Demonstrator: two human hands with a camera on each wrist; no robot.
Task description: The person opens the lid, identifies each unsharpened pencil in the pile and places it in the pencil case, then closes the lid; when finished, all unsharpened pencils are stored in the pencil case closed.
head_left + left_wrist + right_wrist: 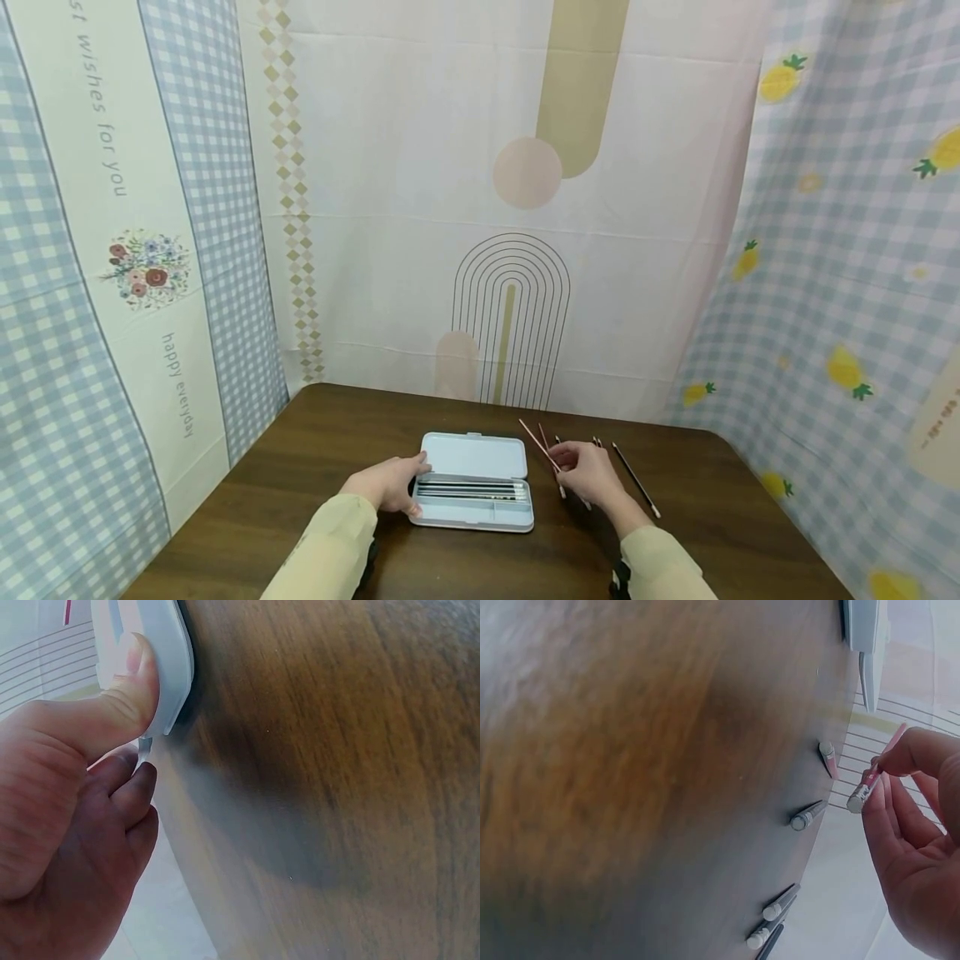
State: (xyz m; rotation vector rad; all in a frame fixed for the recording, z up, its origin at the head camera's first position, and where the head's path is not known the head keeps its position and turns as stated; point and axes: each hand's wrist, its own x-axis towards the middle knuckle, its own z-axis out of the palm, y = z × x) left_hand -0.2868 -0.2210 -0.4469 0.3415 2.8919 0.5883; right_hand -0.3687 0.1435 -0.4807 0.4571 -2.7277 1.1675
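A pale blue pencil case (472, 526) lies with its lid (476, 454) folded back on the table. Several dark pencils (468, 489) rest side by side in its tray. My left hand (386, 483) grips the case's left end, thumb on the front corner in the left wrist view. Right of the case, my right hand (592, 477) pinches a pink pencil (868, 782) between thumb and fingers. Its white eraser end points toward me and its other end slants up to the left, above the table. Another reddish pencil (829, 759) lies on the table close by.
More pencils lie around and behind my right hand, partly hidden by it. A black pencil (636, 479) is farthest right. The brown wooden table (315, 450) ends at a white patterned cloth (390, 250), with checked cloths at both sides.
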